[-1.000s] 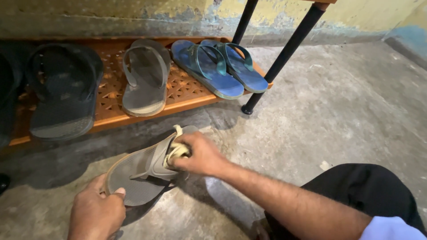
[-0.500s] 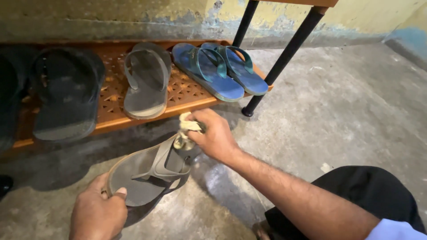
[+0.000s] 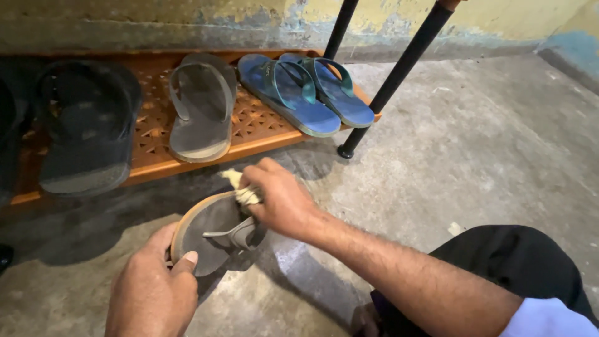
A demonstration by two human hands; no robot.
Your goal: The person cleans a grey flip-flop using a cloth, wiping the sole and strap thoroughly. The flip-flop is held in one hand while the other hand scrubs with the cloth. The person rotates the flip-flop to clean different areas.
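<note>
One grey-brown flip-flop (image 3: 215, 234), tan-edged, is gripped by the left hand (image 3: 153, 290) while the right hand (image 3: 281, 200) clutches a pale cloth (image 3: 243, 190).

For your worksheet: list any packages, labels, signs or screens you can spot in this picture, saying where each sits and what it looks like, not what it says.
No packages, signs or screens are in view.
Small mark on the strap of a blue flip-flop, on the orange rack: too small to describe.
</note>
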